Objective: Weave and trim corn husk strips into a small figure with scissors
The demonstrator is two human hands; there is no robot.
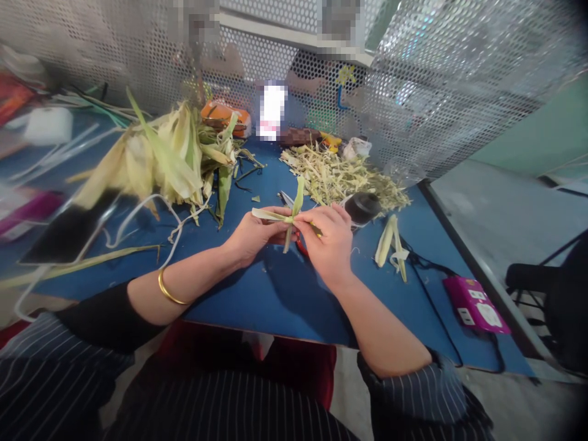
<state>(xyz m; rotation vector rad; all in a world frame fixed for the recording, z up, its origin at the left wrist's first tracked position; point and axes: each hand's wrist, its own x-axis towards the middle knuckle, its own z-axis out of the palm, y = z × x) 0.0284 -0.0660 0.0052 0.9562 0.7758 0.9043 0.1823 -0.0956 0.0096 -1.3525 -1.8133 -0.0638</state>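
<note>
Above blue table (220, 300), left hand (252, 236), right hand (329, 242) pinching husk strips (298, 195); purple box (478, 301): markings (487, 316) too small to read.

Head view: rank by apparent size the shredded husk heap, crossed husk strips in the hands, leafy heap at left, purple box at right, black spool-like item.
1. Leafy heap
2. Shredded husk heap
3. Purple box
Smallest, unranked: crossed husk strips and black spool-like item; too alike to order.
</note>
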